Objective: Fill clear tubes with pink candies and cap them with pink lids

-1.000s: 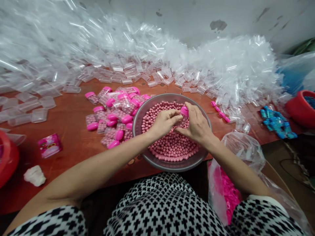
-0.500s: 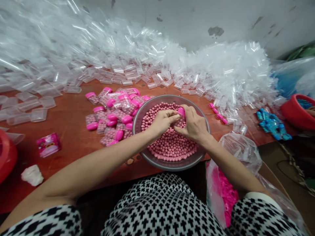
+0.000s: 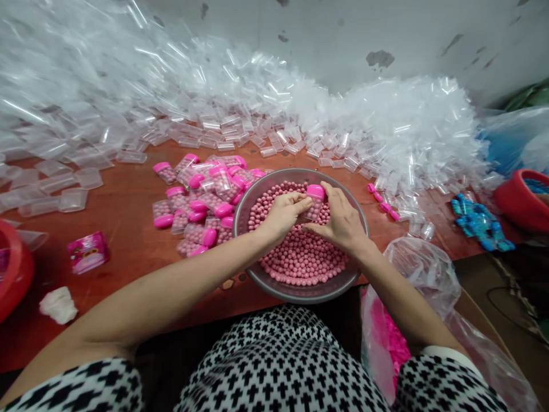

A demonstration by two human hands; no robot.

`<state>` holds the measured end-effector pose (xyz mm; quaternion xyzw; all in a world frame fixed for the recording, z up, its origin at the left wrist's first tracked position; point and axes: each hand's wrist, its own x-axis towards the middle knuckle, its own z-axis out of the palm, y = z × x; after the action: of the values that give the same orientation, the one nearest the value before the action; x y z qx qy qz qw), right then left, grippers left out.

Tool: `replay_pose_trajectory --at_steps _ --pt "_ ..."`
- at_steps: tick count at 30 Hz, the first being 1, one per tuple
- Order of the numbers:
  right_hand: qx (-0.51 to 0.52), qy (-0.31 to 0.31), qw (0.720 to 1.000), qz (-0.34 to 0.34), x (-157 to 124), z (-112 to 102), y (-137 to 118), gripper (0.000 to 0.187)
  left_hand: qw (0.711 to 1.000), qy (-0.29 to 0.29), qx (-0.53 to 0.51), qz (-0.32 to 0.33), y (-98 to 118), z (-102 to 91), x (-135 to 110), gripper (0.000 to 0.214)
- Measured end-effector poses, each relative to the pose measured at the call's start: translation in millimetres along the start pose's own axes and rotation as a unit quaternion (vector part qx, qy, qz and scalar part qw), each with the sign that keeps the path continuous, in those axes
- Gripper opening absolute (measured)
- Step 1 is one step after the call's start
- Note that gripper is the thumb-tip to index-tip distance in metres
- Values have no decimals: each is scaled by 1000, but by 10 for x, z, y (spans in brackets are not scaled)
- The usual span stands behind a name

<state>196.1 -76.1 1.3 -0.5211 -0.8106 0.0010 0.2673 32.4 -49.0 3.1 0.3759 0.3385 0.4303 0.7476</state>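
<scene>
Left grip: left hand [image 3: 281,216] pinches a pink-capped container [image 3: 315,195] from its left side.
Right grip: right hand [image 3: 343,220] curves around the container's right side, thumb apart from fingers; I cannot tell whether it presses on it.
Container: held above the pink beads [image 3: 306,260] in the grey bowl [image 3: 300,293], cap toward the far side.
Step in hand: probably seating or checking the cap, which sits on the container.
Next move: seems to call for a steady hold on the body and even pressure on the cap.
Bowl edges: the near rim appears to reach the near edge of the counter [image 3: 132,200]; the far-left rim crowds the capped containers [image 3: 214,197].
Open room: bare counter left of those containers; the clear tubes [image 3: 244,86] crowd the far side, and a plastic bag [image 3: 422,269] hangs near right.
</scene>
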Motion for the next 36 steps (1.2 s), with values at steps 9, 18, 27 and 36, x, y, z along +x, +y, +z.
replay_pose_trajectory --at_steps 9,18,27,36 --pt "25 2 1000 -3 76 27 6 81 1000 4 -2 19 -13 16 11 18" --pt "-31 44 999 -5 156 -11 -15 62 999 -26 -18 26 -8 10 -10 22" --pt "-54 67 996 -2 131 80 24 68 999 -32 -4 1 -5 1 10 16" --pt "42 -37 997 44 -157 -154 153 88 988 -16 146 40 560 -357 -209 27"
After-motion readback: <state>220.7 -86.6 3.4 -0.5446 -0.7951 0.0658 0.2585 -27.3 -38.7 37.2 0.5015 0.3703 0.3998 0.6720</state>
